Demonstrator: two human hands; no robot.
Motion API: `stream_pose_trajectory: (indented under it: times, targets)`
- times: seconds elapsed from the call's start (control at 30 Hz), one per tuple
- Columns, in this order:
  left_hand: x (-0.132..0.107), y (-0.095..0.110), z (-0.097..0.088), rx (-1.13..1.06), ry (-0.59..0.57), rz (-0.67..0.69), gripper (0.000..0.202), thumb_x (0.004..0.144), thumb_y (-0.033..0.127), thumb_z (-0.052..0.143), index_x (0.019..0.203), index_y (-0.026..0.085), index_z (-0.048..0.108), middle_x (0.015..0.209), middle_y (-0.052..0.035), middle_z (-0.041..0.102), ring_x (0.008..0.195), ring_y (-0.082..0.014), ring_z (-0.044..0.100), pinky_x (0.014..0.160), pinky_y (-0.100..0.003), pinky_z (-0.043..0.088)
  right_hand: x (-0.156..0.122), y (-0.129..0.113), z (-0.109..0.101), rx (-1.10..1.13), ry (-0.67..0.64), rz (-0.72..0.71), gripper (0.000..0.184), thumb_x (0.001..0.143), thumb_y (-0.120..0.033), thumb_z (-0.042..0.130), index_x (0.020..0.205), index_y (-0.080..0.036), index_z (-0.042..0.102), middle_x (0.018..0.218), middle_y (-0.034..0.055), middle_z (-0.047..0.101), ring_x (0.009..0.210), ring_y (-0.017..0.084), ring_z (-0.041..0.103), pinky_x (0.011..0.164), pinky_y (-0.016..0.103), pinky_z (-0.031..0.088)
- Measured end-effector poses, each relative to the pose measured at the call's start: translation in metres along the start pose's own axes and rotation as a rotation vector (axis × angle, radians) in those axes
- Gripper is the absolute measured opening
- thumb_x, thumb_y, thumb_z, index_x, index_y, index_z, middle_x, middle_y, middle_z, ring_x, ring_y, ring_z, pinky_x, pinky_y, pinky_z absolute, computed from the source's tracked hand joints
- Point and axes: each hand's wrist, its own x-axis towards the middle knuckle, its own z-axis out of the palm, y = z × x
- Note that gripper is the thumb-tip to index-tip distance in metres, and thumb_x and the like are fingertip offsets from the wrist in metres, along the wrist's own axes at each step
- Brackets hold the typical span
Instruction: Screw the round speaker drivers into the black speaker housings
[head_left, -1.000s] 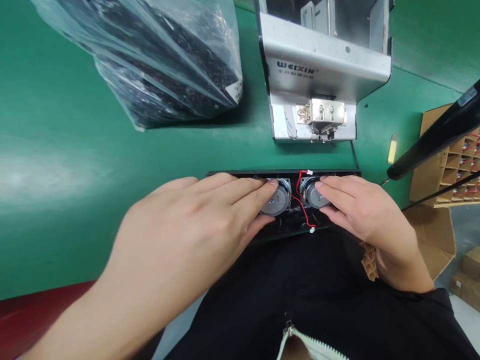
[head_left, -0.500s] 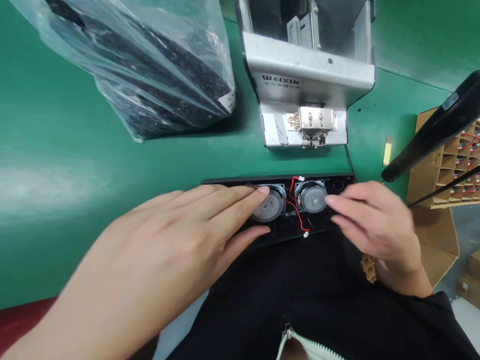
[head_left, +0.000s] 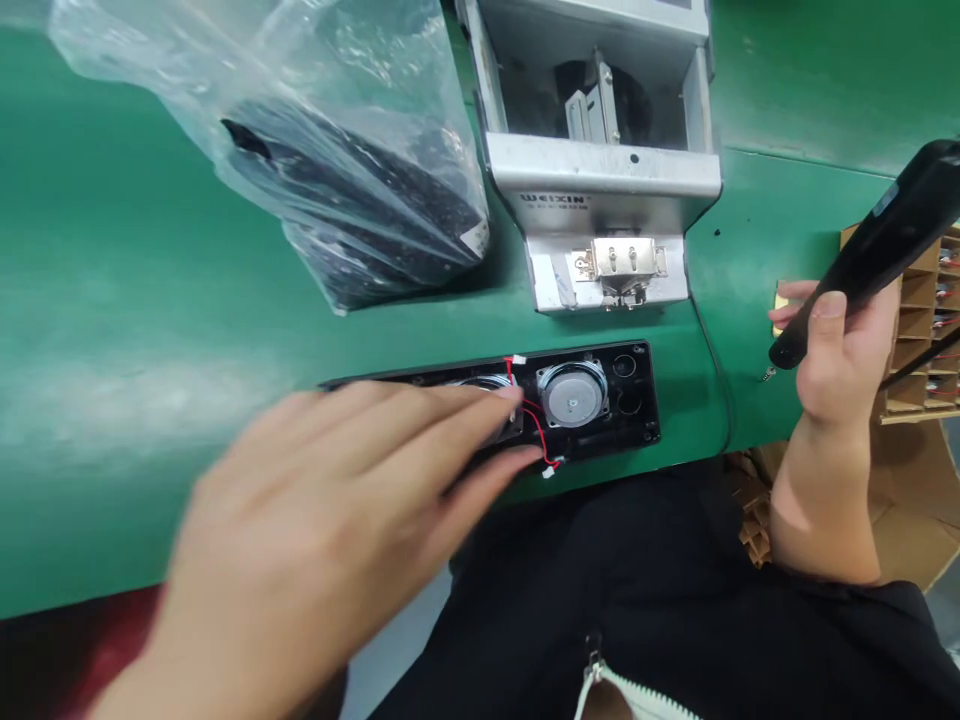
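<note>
A long black speaker housing (head_left: pixel 637 428) lies open side up on the green table, with two round speakers in it. The right speaker (head_left: pixel 574 398) shows fully; my left hand partly hides the left speaker (head_left: pixel 480 383). Red wires (head_left: pixel 538 425) with white plugs run between them. My left hand (head_left: pixel 360 470) grips the housing, fingers over the left speaker and thumb by the near edge. At the right, my right hand (head_left: pixel 844 350) is closed around a black electric screwdriver (head_left: pixel 847 265), its bit pointing down and left.
Behind the housing stands a silver screw feeder (head_left: pixel 600 170). A clear plastic bag (head_left: pixel 360 170) with dark parts inside lies at the back left. At the right is a divided cardboard box (head_left: pixel 915 340) of wired parts. A small yellow object (head_left: pixel 780 302) lies behind my right fingers.
My right hand has left the right speaker and taken hold of the electric screwdriver. The housing has shifted left with my left hand on it. The view has moved too.
</note>
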Motion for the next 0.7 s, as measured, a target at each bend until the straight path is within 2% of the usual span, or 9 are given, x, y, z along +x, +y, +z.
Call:
stream_pose_trajectory:
  times: [0.07,0.13,0.2,0.27,0.37,0.47,0.57,0.63,0.7]
  targets:
    - [0.017,0.024,0.011,0.127,0.046,0.109,0.031,0.117,0.028,0.077,0.148,0.024,0.079,0.126,-0.0089,0.092,0.100,-0.0336,0.082,0.085,-0.049,0.057,0.005,0.005,0.004,0.176,0.009,0.036,0.051,0.113,-0.064,0.072,0.153,-0.032,0.071,0.091,0.0002,0.078,0.066,0.018,0.075,0.059,0.034,0.064]
    - [0.030,0.036,0.019,0.201,0.006,0.140,0.027,0.121,0.029,0.073,0.144,0.016,0.080,0.123,-0.0119,0.092,0.099,-0.0330,0.083,0.084,-0.049,0.060,0.008,0.003,0.007,0.309,0.076,0.023,0.050,0.108,-0.070,0.076,0.143,-0.036,0.079,0.085,-0.0036,0.073,0.057,0.015,0.065,0.048,0.029,0.051]
    - [0.036,0.036,0.022,0.237,-0.046,0.132,0.031,0.122,0.032,0.071,0.144,0.013,0.081,0.122,-0.0139,0.091,0.098,-0.0337,0.083,0.084,-0.049,0.061,0.009,-0.008,0.006,0.410,0.130,0.025,0.048,0.109,-0.072,0.070,0.140,-0.038,0.085,0.081,-0.0034,0.070,0.052,0.014,0.059,0.042,0.028,0.042]
    - [0.037,0.030,0.023,0.246,-0.067,0.132,0.034,0.122,0.034,0.072,0.147,0.013,0.082,0.122,-0.0145,0.091,0.096,-0.0335,0.082,0.083,-0.048,0.060,0.006,-0.024,0.001,0.487,0.141,0.068,0.048,0.112,-0.068,0.065,0.140,-0.037,0.089,0.076,-0.0018,0.068,0.053,0.015,0.060,0.042,0.028,0.044]
    - [0.035,0.021,0.023,0.221,-0.068,0.154,0.037,0.122,0.034,0.071,0.150,0.012,0.082,0.127,-0.0149,0.092,0.099,-0.0328,0.083,0.089,-0.048,0.063,-0.001,-0.047,-0.012,0.538,0.118,0.161,0.051,0.107,-0.064,0.071,0.142,-0.034,0.090,0.075,-0.0004,0.071,0.057,0.018,0.065,0.045,0.032,0.056]
    - [0.035,0.018,0.025,0.199,-0.065,0.160,0.035,0.124,0.032,0.068,0.149,0.014,0.083,0.128,-0.0121,0.094,0.102,-0.0316,0.085,0.093,-0.047,0.066,-0.006,-0.063,-0.023,0.588,0.094,0.204,0.060,0.098,-0.077,0.083,0.138,-0.033,0.092,0.066,-0.0038,0.070,0.041,0.016,0.054,0.033,0.031,0.048]
    - [0.035,0.019,0.025,0.183,-0.093,0.156,0.032,0.124,0.029,0.068,0.149,0.017,0.084,0.127,-0.0095,0.095,0.100,-0.0309,0.087,0.088,-0.047,0.068,-0.009,-0.074,-0.031,0.639,0.037,0.376,0.063,0.083,-0.078,0.101,0.129,-0.036,0.094,0.056,-0.0065,0.069,0.033,0.016,0.047,0.027,0.030,0.042]
    - [0.036,0.020,0.024,0.186,-0.121,0.153,0.032,0.124,0.028,0.065,0.148,0.017,0.084,0.127,-0.0094,0.095,0.101,-0.0316,0.089,0.087,-0.048,0.070,-0.010,-0.077,-0.035,0.669,0.006,0.453,0.063,0.082,-0.074,0.104,0.132,-0.038,0.093,0.057,-0.0065,0.073,0.033,0.017,0.049,0.029,0.031,0.046]
    - [0.038,0.021,0.023,0.197,-0.133,0.156,0.033,0.126,0.028,0.062,0.147,0.016,0.085,0.126,-0.0098,0.095,0.101,-0.0321,0.089,0.086,-0.049,0.072,-0.010,-0.073,-0.039,0.691,-0.037,0.444,0.065,0.086,-0.073,0.102,0.139,-0.038,0.090,0.061,-0.0061,0.076,0.033,0.016,0.050,0.030,0.030,0.046]
